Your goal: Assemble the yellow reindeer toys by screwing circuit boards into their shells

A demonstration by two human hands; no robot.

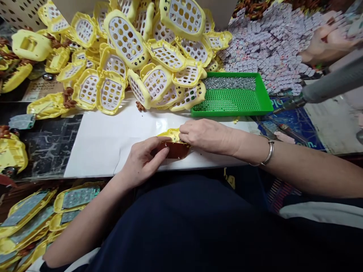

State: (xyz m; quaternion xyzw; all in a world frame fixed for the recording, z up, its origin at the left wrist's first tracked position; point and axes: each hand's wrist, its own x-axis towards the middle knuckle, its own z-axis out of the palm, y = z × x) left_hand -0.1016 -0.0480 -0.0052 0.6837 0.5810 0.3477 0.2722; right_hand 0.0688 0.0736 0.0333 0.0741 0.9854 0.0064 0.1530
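Note:
My left hand [144, 156] grips a brown, flat board [177, 150], thumb on its near face and fingers behind. The board stands tilted at the near side of a yellow plastic shell [167, 133], which rests on the white work surface. My right hand [205, 136] is closed, its fingertips pinched together at the shell's inside and the board's upper edge. Whatever those fingers hold is hidden. A metal bangle circles the right wrist.
Behind the hands, yellow shells with white perforated inserts [124, 39] are heaped. A green tray [232, 112] holds small metal screws [229, 83]. White keypad pieces [263, 49] pile up at the back right, near a grey tool [331, 81]. Shells with circuit boards [76, 198] lie lower left.

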